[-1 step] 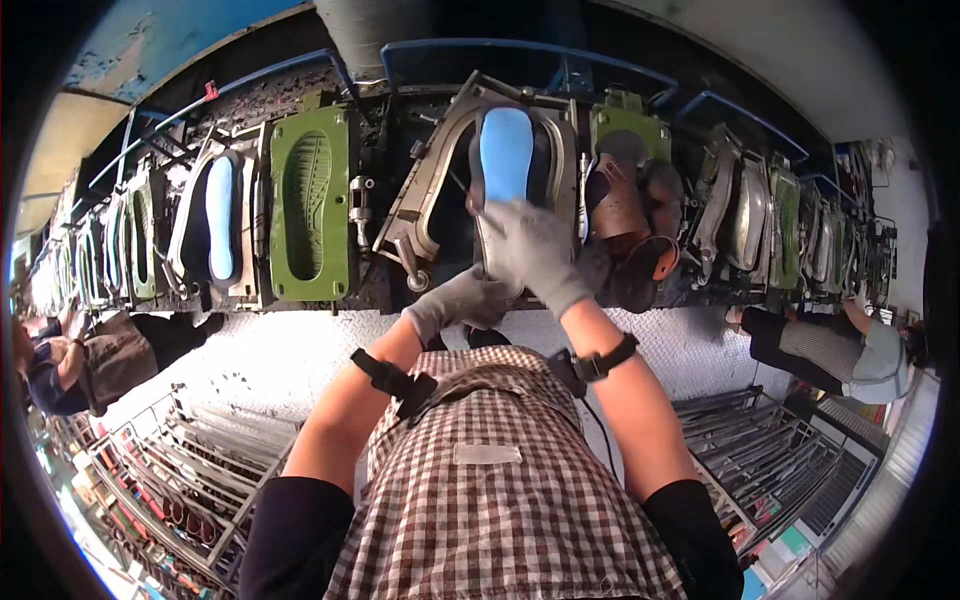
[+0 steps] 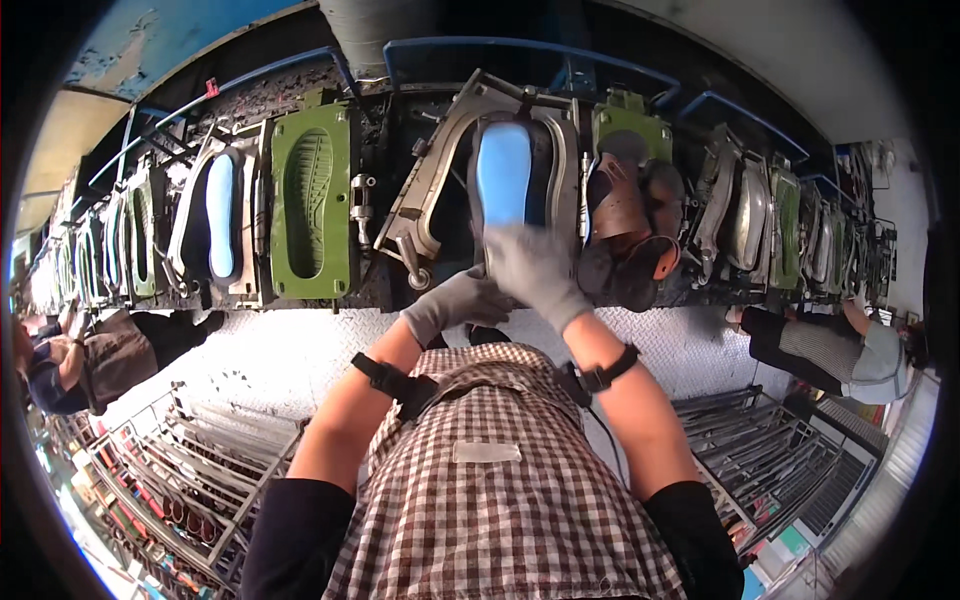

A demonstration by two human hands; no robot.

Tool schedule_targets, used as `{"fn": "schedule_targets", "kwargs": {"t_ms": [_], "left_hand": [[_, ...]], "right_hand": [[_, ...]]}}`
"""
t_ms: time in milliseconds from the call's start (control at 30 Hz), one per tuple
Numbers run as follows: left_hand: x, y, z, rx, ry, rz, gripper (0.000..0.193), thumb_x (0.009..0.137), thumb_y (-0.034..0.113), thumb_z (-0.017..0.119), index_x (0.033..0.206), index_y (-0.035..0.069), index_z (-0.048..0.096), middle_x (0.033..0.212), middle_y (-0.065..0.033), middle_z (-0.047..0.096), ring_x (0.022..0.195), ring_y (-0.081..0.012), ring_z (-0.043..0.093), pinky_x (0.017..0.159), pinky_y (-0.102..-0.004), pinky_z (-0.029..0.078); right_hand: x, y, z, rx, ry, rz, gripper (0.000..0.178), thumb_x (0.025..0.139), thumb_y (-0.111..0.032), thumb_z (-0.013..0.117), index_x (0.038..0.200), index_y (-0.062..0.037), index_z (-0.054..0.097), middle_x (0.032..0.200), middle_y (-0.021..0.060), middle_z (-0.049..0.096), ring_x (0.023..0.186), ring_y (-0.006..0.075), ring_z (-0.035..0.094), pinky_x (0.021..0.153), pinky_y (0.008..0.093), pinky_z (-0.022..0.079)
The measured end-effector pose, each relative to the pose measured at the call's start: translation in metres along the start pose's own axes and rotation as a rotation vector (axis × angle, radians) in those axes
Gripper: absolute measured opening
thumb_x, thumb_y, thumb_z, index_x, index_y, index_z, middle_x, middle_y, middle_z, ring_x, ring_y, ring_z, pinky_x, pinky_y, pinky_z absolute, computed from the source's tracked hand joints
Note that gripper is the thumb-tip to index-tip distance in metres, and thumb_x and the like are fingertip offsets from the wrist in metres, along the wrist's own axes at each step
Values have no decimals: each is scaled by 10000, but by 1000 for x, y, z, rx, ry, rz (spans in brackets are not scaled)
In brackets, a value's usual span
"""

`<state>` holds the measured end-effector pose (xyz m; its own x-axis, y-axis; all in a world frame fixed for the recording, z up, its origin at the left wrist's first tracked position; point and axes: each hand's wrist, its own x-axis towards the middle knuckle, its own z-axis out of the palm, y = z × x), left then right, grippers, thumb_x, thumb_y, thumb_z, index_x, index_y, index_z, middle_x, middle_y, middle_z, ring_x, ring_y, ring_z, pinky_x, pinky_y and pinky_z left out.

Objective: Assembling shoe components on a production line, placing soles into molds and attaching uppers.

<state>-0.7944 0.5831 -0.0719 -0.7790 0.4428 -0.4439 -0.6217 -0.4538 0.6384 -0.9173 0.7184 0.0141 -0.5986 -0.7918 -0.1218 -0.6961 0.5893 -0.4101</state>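
A blue foot-shaped piece (image 2: 504,165) lies with its long side pointing away from me, framed by dark material inside an opened metal mould (image 2: 447,150). My right hand (image 2: 535,268), in a grey glove, is over the near end of the blue piece, its fingers smeared by motion. Just left of it and lower, my left hand (image 2: 458,302), also gloved in grey, has curled fingers close under the right one. What the left fingers grip is hidden.
A green mould half (image 2: 312,200) with a sole-shaped hollow stands at left. To the right are brown and dark shoe-like pieces (image 2: 625,205). More moulds line the bench both ways. Metal racks (image 2: 200,450) stand behind, and people (image 2: 830,350) work at either side.
The blue piece has shifted slightly toward me and its far end leans a little left. My right hand has drawn nearer, and its outstretched finger is no longer distinct.
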Motion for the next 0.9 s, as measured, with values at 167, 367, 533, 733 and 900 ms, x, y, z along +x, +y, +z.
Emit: {"fn": "schedule_targets", "kwargs": {"t_ms": [167, 367, 533, 733, 900], "left_hand": [[-18, 22, 1, 1324, 243, 695, 309, 984, 164, 638, 1286, 102, 621, 1185, -78, 666, 1104, -238, 641, 946, -410, 539], [55, 71, 6, -385, 662, 264, 521, 941, 295, 707, 1356, 26, 541, 1085, -98, 684, 1050, -235, 634, 861, -373, 546], [70, 69, -14, -282, 584, 311, 456, 912, 320, 755, 1239, 20, 649, 1011, -58, 706, 803, -166, 664, 731, -308, 547], [115, 86, -44, -118, 573, 387, 461, 900, 328, 770, 1232, 27, 660, 1009, -44, 710, 814, -136, 645, 740, -283, 530], [136, 96, -16, -84, 687, 549, 545, 908, 318, 755, 1335, 26, 584, 1133, -81, 681, 953, -158, 642, 816, -310, 530]], "right_hand": [[-45, 3, -22, 241, -44, 41, 361, 877, -253, 705, 1224, -157, 675, 991, 110, 677, 952, 330, 689, 818, 413, 561], [11, 34, 11, 200, -16, 419, 560, 924, -276, 619, 1384, 13, 483, 1272, 272, 638, 1167, 407, 629, 912, 477, 536], [16, 36, 23, 827, 108, 478, 528, 867, -87, 634, 1366, 54, 535, 764, 124, 600, 605, 184, 569, 635, 352, 495], [37, 40, 17, 470, 363, 536, 525, 883, -118, 624, 1399, -61, 545, 1202, 221, 677, 1060, 387, 668, 921, 446, 524], [42, 61, 14, 422, 397, 504, 552, 899, -110, 595, 1443, -88, 498, 1364, 216, 599, 1164, 392, 630, 956, 458, 515]]}}
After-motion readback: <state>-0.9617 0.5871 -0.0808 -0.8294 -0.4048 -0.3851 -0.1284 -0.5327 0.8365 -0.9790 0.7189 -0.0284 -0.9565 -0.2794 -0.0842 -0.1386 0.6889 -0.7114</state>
